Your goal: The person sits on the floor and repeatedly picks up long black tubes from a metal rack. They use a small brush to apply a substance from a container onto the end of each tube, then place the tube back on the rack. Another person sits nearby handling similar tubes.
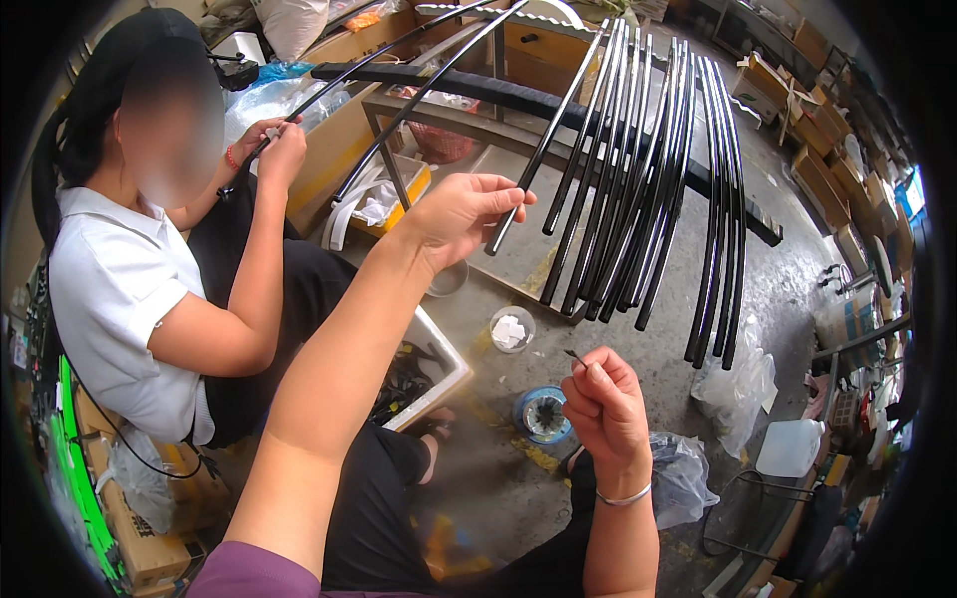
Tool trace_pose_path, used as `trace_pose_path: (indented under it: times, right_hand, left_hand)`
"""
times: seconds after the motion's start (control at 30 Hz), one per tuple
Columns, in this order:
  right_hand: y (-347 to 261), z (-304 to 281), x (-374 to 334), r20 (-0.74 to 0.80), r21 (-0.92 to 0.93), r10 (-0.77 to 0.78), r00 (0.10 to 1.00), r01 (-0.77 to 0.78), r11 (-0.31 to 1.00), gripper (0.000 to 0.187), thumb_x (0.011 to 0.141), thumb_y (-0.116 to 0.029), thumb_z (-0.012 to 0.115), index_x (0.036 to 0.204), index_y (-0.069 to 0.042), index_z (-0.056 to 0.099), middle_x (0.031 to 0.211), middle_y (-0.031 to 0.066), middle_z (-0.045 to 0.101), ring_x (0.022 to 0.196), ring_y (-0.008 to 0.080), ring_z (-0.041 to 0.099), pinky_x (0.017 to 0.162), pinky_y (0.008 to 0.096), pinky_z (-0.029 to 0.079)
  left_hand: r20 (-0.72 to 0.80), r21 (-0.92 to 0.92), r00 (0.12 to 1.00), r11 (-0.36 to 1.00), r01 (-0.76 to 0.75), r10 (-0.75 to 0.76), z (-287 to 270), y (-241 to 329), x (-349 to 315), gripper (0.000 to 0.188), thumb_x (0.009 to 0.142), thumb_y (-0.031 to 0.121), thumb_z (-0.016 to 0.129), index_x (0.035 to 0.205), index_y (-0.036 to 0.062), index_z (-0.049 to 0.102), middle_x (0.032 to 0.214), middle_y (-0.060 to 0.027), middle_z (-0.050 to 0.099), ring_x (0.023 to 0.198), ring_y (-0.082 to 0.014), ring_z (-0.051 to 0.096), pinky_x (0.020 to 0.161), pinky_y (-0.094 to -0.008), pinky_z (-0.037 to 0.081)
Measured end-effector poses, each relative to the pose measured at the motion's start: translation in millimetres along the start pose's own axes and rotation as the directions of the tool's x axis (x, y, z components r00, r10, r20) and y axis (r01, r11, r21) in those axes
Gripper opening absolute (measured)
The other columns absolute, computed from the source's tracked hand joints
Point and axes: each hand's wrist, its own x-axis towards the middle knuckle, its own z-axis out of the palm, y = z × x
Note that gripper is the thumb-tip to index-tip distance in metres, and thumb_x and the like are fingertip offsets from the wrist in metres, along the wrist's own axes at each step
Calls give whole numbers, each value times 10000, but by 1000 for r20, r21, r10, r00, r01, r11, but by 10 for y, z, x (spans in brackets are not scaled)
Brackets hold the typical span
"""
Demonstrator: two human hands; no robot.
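Note:
My left hand (469, 217) pinches the near end of a glossy black rod (561, 122) between thumb and fingers. The rod slants away to the far right, across a dark padded bar (498, 92). Lower and to the right, my right hand (606, 404) is closed in a pinch on a small dark thin piece (573, 355), too small to name surely. Several more black rods (638, 189) lie side by side over the bar, just right of the held one, their near ends hanging past it. A separate group of rods (720, 229) rests farther right.
At the left, a co-worker (130, 279) in a white shirt holds another black rod (344, 78). Below stand a blue tin (543, 415), a clear cup with white pieces (511, 330) and a white foam box (439, 374) of dark parts. Plastic bags (681, 478) and a jug (790, 448) sit right.

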Motion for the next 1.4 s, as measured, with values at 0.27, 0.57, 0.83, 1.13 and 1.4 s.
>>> trace_pose_path:
  times: [0.27, 0.57, 0.83, 1.13, 1.4]
  right_hand:
    - [104, 3, 67, 9, -5, 47, 999, -47, 999, 114, 922, -145, 557, 920, -31, 550, 700, -19, 457, 531, 49, 312, 416, 176, 234]
    - [128, 56, 87, -18, -28, 65, 998, -65, 997, 76, 915, -145, 573, 914, -69, 567, 619, -52, 352, 530, 60, 289, 456, 200, 220]
    - [187, 221, 154, 5, -56, 41, 999, -41, 998, 97, 915, -150, 573, 914, -54, 564, 607, -49, 359, 511, 54, 292, 431, 200, 218]
    - [428, 532, 239, 74, -93, 146, 987, -139, 986, 129, 902, -151, 595, 876, -36, 541, 613, -48, 417, 480, 29, 290, 422, 190, 211]
    - [487, 617, 264, 58, -106, 183, 981, -177, 979, 148, 888, -164, 619, 850, -45, 539, 619, -51, 434, 482, 24, 306, 425, 185, 215]
  left_hand:
    - [-22, -25, 995, 995, -93, 93, 120, 54, -777, 359, 846, 167, 663, 1072, -95, 567, 838, -84, 602, 731, -117, 542, 708, -218, 454]
    - [-109, -34, 990, 995, -91, 87, 13, -5, -1169, 359, 828, 136, 680, 1066, -109, 567, 901, -97, 615, 752, -121, 555, 736, -233, 460]
    - [-59, -135, 998, 990, -40, 32, -35, -116, -1144, 345, 857, 155, 651, 1090, -86, 569, 867, -89, 608, 750, -120, 552, 729, -232, 465]
    - [-14, -235, 999, 971, -33, 30, -24, -259, -1106, 404, 819, 233, 698, 1105, -30, 585, 922, -54, 625, 757, -105, 552, 733, -222, 471]
    - [-5, -282, 998, 958, -57, 58, -40, -300, -1074, 385, 796, 178, 716, 1095, -35, 601, 1015, -81, 639, 761, -119, 553, 735, -230, 469]
